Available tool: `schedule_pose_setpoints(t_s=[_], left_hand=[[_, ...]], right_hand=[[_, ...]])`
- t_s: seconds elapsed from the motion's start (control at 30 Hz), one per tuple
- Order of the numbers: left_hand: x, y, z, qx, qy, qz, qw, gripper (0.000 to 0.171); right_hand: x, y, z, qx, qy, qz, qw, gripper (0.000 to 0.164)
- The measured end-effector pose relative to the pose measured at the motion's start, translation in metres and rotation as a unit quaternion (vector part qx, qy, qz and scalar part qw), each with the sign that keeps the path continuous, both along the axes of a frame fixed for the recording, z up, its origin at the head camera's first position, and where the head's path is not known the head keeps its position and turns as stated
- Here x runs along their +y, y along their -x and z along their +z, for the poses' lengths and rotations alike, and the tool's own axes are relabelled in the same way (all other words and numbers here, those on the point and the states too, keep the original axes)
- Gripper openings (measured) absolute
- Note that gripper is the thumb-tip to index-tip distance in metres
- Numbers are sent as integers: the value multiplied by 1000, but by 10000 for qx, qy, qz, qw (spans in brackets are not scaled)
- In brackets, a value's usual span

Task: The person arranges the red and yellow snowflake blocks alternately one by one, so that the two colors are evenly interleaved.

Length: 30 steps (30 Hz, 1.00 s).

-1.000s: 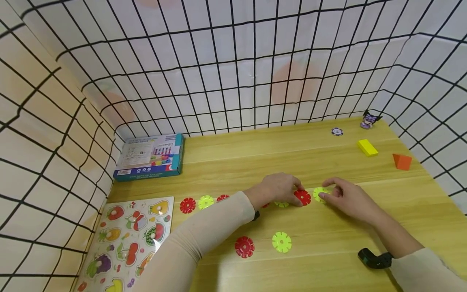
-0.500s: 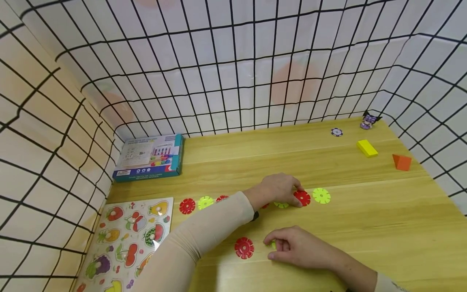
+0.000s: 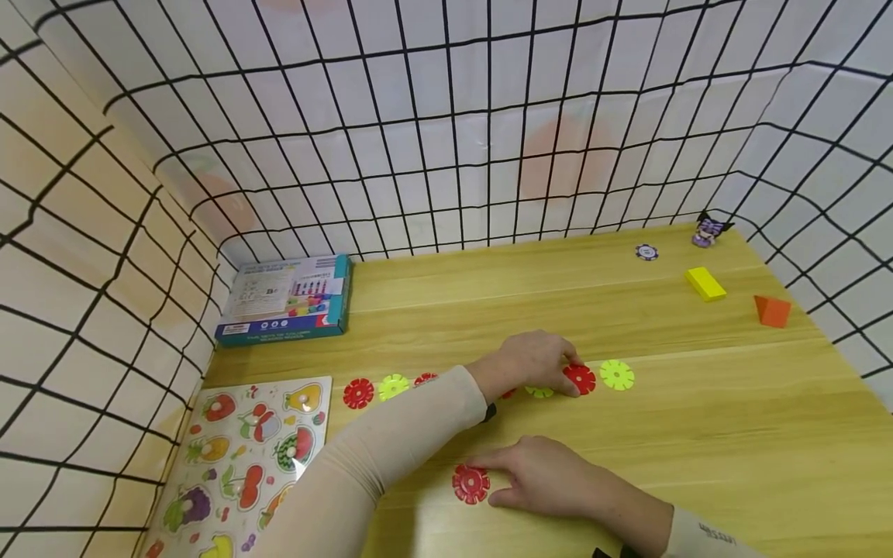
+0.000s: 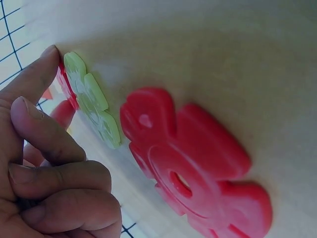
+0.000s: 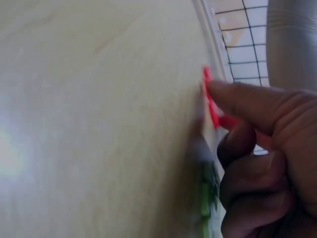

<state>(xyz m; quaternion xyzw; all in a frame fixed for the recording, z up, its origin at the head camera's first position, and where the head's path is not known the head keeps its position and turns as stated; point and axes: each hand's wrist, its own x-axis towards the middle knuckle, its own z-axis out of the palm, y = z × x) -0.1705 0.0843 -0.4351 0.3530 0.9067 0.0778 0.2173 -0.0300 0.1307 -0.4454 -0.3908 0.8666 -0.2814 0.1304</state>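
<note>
Several red and yellow-green interlocking snowflake discs form a row across the table, partly hidden by the left forearm. My left hand (image 3: 533, 360) pinches a red snowflake disc (image 3: 580, 379) between thumb and forefinger, its other fingers curled in the left wrist view. A yellow-green disc (image 3: 617, 375) lies just right of it, ending the row. Nearer me, my right hand (image 3: 547, 477) has thumb and forefinger at the edge of another red disc (image 3: 470, 484). Below its curled fingers in the right wrist view shows a blurred green disc (image 5: 205, 201), hidden in the head view.
A fruit puzzle board (image 3: 240, 465) lies at the left, with a boxed toy set (image 3: 286, 302) behind it. Toward the back right are a poker chip (image 3: 646, 252), a purple figurine (image 3: 708, 231), a yellow block (image 3: 705, 284) and an orange block (image 3: 773, 311). Black wire mesh encloses the table.
My right hand has left the row's end disc, come toward me and left over the near yellow-green disc, and reached the near red disc, which has shifted slightly. The left hand stays put.
</note>
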Motion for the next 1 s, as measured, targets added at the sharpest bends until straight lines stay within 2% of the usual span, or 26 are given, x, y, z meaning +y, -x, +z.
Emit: schedule_pose_setpoints(t_s=[0.1, 0.3, 0.37, 0.43, 0.57, 0.7, 0.77, 1.0], left_hand=[[0, -1, 1, 1, -11, -13, 10000, 51], [1, -2, 0, -50, -17, 37, 10000, 51], [1, -2, 1, -47, -15, 36, 10000, 50], [2, -2, 1, -50, -16, 43, 10000, 50], [3, -2, 1, -69, -46, 42, 10000, 49], [1, -1, 1, -45, -101, 33, 9999, 49], [1, 0, 0, -31, -116, 21, 9999, 49], [2, 1, -3, 61, -186, -175, 9997, 49]], right_hand=[[5, -2, 1, -65, 17, 29, 10000, 38], [7, -7, -2, 60, -170, 264, 9995, 47], [6, -8, -3, 105, -124, 304, 9994, 44], [6, -9, -4, 49, -43, 301, 9995, 31], [5, -11, -2, -58, -189, 160, 9997, 30], [3, -13, -2, 207, -422, 40, 9989, 47], [3, -13, -3, 235, -438, 12, 9988, 46], [3, -14, 1, -219, -435, -209, 9986, 41]])
